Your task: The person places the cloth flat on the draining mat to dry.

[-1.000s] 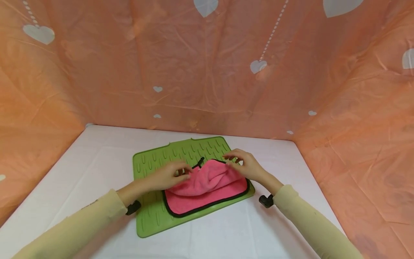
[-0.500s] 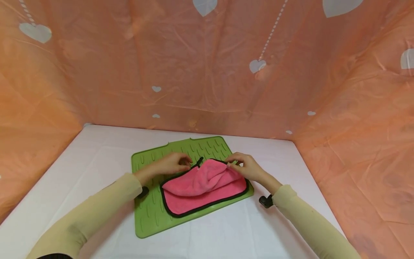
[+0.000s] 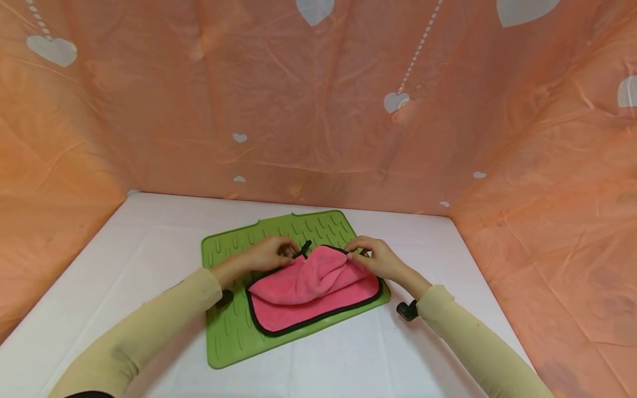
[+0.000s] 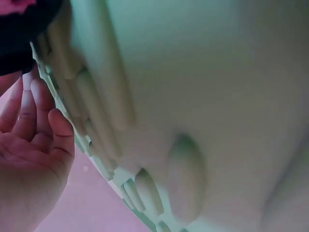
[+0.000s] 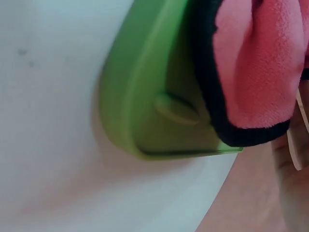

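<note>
A pink cloth (image 3: 318, 282) with black edging lies rumpled, its far part folded toward the near side. Underneath is a green ridged mat (image 3: 229, 326). My left hand (image 3: 271, 254) pinches the cloth's far edge beside a black hanging loop (image 3: 306, 247). At the far right edge, my right hand (image 3: 377, 258) pinches the cloth between thumb and fingers. In the left wrist view, the hand (image 4: 34, 150) has bent fingers by the black edging (image 4: 24, 43). The right wrist view shows a black-edged cloth corner (image 5: 260, 96) beside part of the hand (image 5: 294, 183); its fingertips are hidden.
The mat rests on a white-covered table (image 3: 343, 359). An orange sheet (image 3: 318, 143) with pale hearts stands behind the table and along both sides. The mat's rim (image 5: 116, 111) is slightly raised. Black wrist cameras (image 3: 408, 310) sit under the sleeves.
My left hand has moved away from the cloth's left part to its far edge by the loop and now pinches there. My right hand has stayed almost in place, its fingers closing on the edge.
</note>
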Available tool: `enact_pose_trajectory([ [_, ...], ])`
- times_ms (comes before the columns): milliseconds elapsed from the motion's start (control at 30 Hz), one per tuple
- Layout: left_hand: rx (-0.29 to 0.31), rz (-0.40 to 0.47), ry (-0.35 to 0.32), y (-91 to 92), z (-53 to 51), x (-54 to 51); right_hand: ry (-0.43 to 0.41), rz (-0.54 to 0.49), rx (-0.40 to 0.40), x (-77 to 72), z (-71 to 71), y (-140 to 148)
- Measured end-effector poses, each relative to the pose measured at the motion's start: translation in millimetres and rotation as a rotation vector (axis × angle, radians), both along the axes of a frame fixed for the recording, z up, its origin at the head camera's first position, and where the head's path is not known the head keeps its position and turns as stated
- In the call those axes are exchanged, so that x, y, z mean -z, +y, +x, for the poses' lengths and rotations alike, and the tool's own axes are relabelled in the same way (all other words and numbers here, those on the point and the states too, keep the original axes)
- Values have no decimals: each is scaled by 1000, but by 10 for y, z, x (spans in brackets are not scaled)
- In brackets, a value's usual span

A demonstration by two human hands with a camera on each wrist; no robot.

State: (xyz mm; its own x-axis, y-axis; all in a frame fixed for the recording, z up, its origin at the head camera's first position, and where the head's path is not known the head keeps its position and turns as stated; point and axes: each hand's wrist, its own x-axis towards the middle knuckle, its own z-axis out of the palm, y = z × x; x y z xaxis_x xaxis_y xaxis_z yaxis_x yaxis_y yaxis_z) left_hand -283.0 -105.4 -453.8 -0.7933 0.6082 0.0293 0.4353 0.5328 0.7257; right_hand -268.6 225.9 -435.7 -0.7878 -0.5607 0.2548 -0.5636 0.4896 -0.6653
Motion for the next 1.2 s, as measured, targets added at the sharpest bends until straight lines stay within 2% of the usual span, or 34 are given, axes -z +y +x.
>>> enact_pose_trajectory([
  [133,-34,50,11,-55,19,-27,10,-14,7,-30,-19,-3],
  [333,-99,121,26,-179,73,-139,-20,-25,59,-73,-44,-31],
  [533,-189,170,84,-327,128,-245,-62,-49,98,-139,-71,-126],
  [633,-236,187,114,-406,154,-273,-48,-74,108,-149,-126,-194],
  [867,-333,213,127,-576,208,-250,-34,-83,155,-165,-284,-366],
  [1033,-376,222,110,-686,252,-212,-55,-47,165,-117,-406,-475],
  [1200,-403,189,92,-760,271,-156,-102,25,150,-60,-504,-528],
])
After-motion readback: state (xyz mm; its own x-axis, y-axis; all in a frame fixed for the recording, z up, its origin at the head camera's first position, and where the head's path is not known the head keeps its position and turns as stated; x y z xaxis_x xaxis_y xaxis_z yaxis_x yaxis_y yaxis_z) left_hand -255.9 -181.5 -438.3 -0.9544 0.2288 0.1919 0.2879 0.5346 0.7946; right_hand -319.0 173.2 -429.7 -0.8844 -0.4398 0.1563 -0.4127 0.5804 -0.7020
